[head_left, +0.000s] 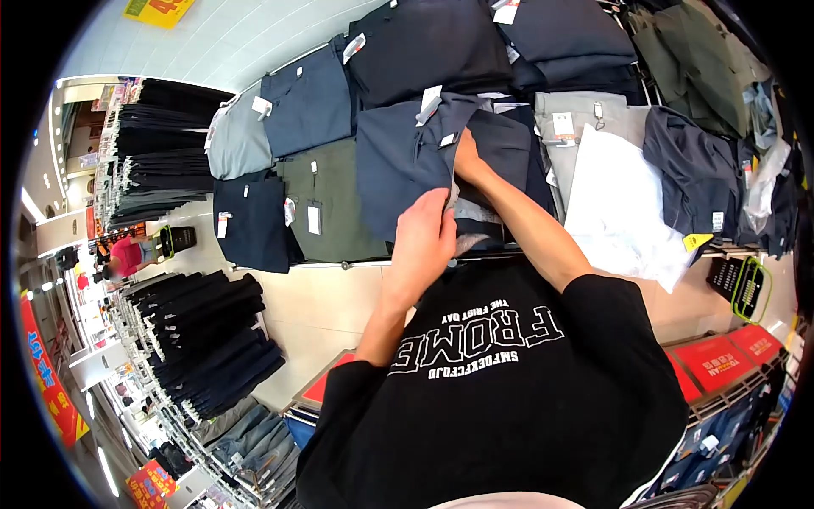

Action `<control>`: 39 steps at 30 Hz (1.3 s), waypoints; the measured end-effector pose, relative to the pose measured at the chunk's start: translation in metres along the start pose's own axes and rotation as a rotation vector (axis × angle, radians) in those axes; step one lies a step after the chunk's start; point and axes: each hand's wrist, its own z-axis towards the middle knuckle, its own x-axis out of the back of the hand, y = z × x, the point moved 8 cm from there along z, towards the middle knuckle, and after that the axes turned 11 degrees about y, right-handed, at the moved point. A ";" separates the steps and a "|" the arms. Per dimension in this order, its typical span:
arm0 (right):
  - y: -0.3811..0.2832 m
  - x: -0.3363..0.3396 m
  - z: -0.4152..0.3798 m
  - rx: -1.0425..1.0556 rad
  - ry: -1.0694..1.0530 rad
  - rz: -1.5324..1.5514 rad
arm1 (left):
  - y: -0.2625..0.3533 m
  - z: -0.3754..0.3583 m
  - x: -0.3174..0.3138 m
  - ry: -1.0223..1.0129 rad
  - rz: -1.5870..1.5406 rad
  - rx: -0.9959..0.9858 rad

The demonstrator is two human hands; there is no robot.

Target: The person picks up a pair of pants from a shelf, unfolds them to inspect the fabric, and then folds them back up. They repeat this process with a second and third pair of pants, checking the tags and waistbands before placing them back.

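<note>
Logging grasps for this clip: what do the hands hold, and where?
Both hands, left and right, grip the folded navy-blue trousers by their right edge.

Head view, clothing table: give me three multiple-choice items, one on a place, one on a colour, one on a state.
1. Where does the white garment lie?
A. on the floor
B. toward the picture's right end of the table, beside a dark navy one
C. on the hanging rack

2. What colour are the folded trousers that both hands work on?
A. red
B. navy blue
C. white

3. How is the left hand?
A. fingers closed on the trousers' edge
B. flat on the floor
C. holding a basket

Answers: 1 B, it lies next to a navy garment; 2 B, the cloth is dark blue; 3 A, its fingers pinch the fabric while the right hand reaches under the fold.
</note>
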 end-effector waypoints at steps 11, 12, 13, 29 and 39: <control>-0.065 -0.019 -0.007 0.478 -0.264 -0.082 | 0.017 0.001 -0.010 -0.069 0.173 0.012; -0.063 -0.013 -0.002 0.546 -0.300 -0.127 | 0.017 0.001 -0.013 -0.074 0.174 0.014; -0.061 -0.009 0.002 0.593 -0.325 -0.158 | 0.016 0.001 -0.016 -0.082 0.168 0.018; -0.088 -0.054 -0.010 0.887 -0.535 -0.173 | 0.011 0.009 0.028 0.048 0.086 0.219; -0.094 -0.021 -0.049 0.912 -0.599 -0.186 | -0.010 0.003 0.013 -0.007 0.037 0.224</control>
